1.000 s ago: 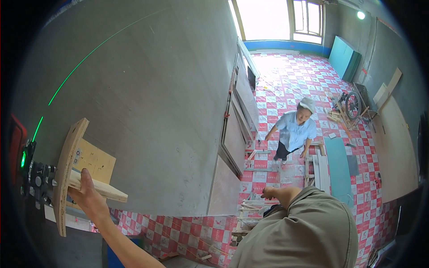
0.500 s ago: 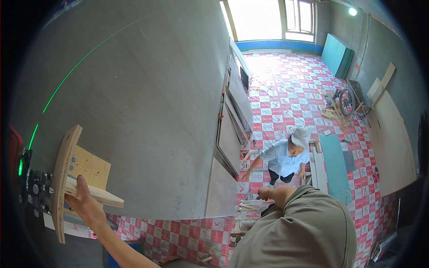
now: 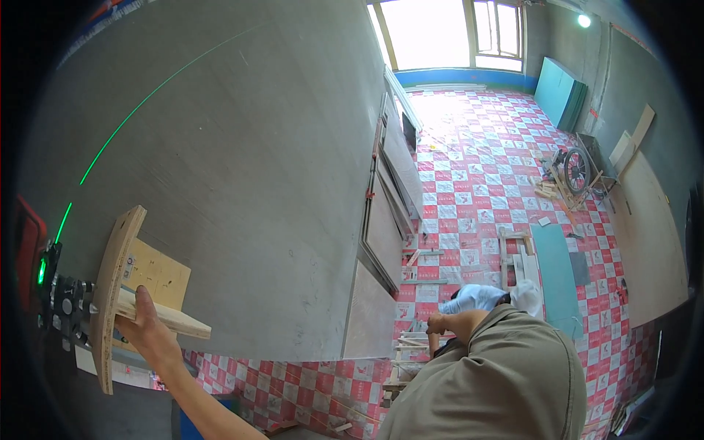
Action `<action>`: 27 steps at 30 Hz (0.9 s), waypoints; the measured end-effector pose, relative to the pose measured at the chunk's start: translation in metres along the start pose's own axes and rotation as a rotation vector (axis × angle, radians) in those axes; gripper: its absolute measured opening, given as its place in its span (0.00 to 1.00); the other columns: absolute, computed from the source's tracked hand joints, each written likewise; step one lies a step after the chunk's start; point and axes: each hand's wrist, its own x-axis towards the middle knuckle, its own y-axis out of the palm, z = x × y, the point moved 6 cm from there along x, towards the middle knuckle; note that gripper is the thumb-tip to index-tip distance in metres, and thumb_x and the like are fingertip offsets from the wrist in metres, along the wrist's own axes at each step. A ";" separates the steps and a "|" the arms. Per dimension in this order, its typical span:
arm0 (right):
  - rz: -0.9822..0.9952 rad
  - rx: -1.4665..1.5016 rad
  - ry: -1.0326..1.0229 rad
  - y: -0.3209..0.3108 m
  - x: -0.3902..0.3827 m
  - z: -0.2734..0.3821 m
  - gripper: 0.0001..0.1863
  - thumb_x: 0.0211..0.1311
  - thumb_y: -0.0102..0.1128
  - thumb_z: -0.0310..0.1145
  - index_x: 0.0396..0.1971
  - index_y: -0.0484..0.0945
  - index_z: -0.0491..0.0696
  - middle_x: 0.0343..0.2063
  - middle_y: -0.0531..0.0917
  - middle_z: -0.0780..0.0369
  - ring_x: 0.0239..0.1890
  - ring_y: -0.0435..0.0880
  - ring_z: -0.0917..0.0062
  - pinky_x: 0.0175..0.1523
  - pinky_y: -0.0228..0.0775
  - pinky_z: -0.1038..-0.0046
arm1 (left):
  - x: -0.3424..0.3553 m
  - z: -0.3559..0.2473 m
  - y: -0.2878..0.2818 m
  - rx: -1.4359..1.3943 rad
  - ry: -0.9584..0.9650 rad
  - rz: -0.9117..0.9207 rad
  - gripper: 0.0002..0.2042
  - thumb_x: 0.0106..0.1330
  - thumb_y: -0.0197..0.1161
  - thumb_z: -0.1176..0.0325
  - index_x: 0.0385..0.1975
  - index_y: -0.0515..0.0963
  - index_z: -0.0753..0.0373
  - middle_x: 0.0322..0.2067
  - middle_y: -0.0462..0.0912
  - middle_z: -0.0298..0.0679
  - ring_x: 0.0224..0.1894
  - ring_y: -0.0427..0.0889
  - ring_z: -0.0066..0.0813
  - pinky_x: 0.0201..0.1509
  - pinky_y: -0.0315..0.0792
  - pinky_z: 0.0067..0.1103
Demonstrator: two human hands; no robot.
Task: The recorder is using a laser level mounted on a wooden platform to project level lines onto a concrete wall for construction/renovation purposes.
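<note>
My left hand [image 3: 150, 334] is closed round the light wooden bar of a plywood bracket [image 3: 125, 293], its thumb up along the bar and its other fingers mostly hidden behind it. On the bracket's outer side sits a black laser level [image 3: 55, 293] with a glowing green window. A green laser line [image 3: 121, 128] runs up the grey wall. My right hand [image 3: 438, 323], below a khaki sleeve, is held low with curled fingers; whatever it might hold is hidden. Close beyond it a person in a white cap and light blue shirt [image 3: 480, 297] bends down.
Large boards [image 3: 381, 205] lean on the grey wall [image 3: 264, 220]. Red-and-white checked sheeting [image 3: 469, 169] covers the floor. Wood strips and a green board [image 3: 551, 271] lie beyond the person. At the right stand a wheeled cart [image 3: 578, 169], green boards [image 3: 559, 92] and a plywood sheet [image 3: 649, 249].
The other person has bent down and moved nearer to my right arm. My view has shifted slightly; my left hand keeps its hold on the bracket.
</note>
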 end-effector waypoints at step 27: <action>-0.002 0.158 0.031 0.002 0.000 -0.013 0.22 0.61 0.58 0.54 0.38 0.84 0.50 0.29 0.87 0.63 0.25 0.85 0.73 0.31 0.81 0.63 | 0.002 0.001 0.002 -0.025 0.020 0.025 0.39 0.68 0.54 0.42 0.66 0.51 0.66 0.58 0.66 0.58 0.60 0.72 0.44 0.62 0.73 0.31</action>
